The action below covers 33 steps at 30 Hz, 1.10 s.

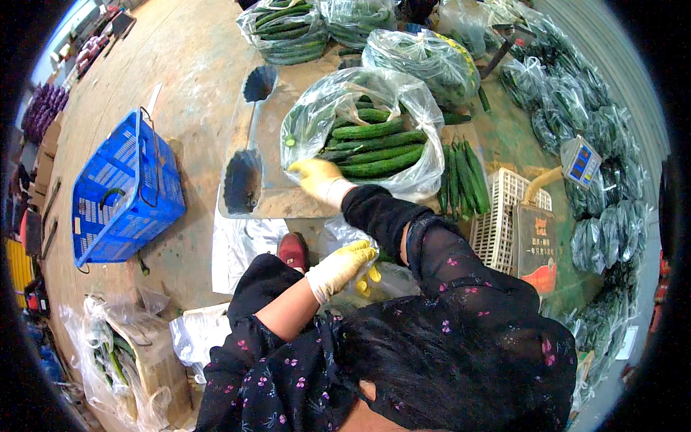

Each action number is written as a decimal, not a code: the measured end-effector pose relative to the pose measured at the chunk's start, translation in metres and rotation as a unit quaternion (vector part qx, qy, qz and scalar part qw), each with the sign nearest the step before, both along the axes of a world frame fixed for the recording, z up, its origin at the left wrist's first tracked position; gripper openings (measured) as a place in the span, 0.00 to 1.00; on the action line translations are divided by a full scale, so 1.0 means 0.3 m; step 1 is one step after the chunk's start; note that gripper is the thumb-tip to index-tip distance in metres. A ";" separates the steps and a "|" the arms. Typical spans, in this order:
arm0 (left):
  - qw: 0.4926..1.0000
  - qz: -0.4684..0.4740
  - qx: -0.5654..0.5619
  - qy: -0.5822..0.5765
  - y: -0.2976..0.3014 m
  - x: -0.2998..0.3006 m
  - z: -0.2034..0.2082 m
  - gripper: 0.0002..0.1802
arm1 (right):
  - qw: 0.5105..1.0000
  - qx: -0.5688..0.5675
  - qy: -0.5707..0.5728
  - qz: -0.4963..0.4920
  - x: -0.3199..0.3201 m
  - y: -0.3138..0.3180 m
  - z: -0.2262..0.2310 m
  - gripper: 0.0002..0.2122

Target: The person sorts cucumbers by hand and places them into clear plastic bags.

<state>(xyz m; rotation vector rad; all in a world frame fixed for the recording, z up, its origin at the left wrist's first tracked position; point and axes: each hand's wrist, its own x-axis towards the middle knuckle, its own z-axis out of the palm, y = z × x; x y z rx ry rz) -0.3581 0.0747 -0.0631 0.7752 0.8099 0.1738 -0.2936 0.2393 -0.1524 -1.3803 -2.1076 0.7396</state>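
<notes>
Two gloved hands are showing in the head view, and we are finding much around them hidden. Dark hair [425,345] and a flowered top [288,381] are covering the lower middle, so we are losing whatever is lying beneath. The upper picture edge is cutting off the far bags [288,47], and we are only roughly making out the things along the dark left rim. Glinting film is blurring the left part of the open bag [317,93].

Inside that bag, cucumbers [381,160] are lying side by side, resting with it on the board [288,207]. Loose cucumbers [464,180] are lying just right of it, beside a white crate [497,216]. A blue crate [162,176] is standing well apart on the left.

Our right hand [317,180] is resting at the bag's near left edge, its fingers lying close together and touching the film; we are not able to tell whether they are pinching it. Our left hand [342,272] is hanging nearer the body, its fingers bending and lying together. Yellow bits [364,287] are showing just below them, and we are not managing to tell what these are or whether the fingers are gripping anything.
</notes>
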 end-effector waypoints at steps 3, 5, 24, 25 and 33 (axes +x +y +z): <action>0.999 0.000 -0.006 0.035 -0.010 -0.030 0.004 0.17 | 0.975 0.007 -0.041 0.217 -0.133 -0.133 0.189 0.17; 1.000 0.014 -0.001 0.006 -0.017 -0.034 -0.003 0.17 | 0.962 -0.034 -0.075 0.262 -0.129 -0.166 0.239 0.17; 0.986 0.072 0.004 -0.152 0.015 -0.043 0.043 0.26 | 0.919 0.053 -0.390 -0.024 0.473 0.160 0.235 0.17; 0.984 0.078 -0.003 -0.158 0.014 -0.046 0.046 0.26 | 0.922 0.039 -0.384 -0.013 0.459 0.142 0.242 0.16; 0.965 0.115 -0.008 -0.235 0.046 -0.086 0.104 0.30 | 0.944 -0.115 0.300 -0.072 0.647 -0.127 0.417 0.16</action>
